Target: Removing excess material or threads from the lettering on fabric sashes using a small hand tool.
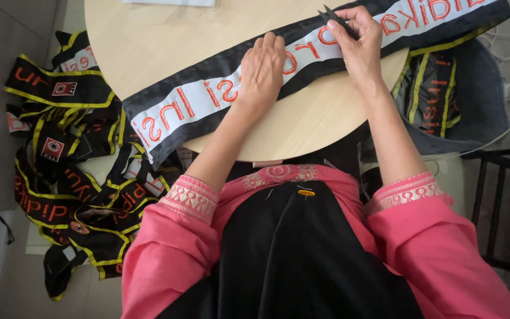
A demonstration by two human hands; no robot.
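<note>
A long black sash [219,94] with a white band and orange embroidered letters is lying diagonally across the round pale wooden table [149,41], running from the lower left toward the upper right of the frame. The left hand [261,71] is pressing flat on the sash near the middle, while the right hand [358,41] is pinching small dark snips [334,18] at its upper edge. More black sashes with yellow trim [72,171] are lying heaped on the floor at the left.
</note>
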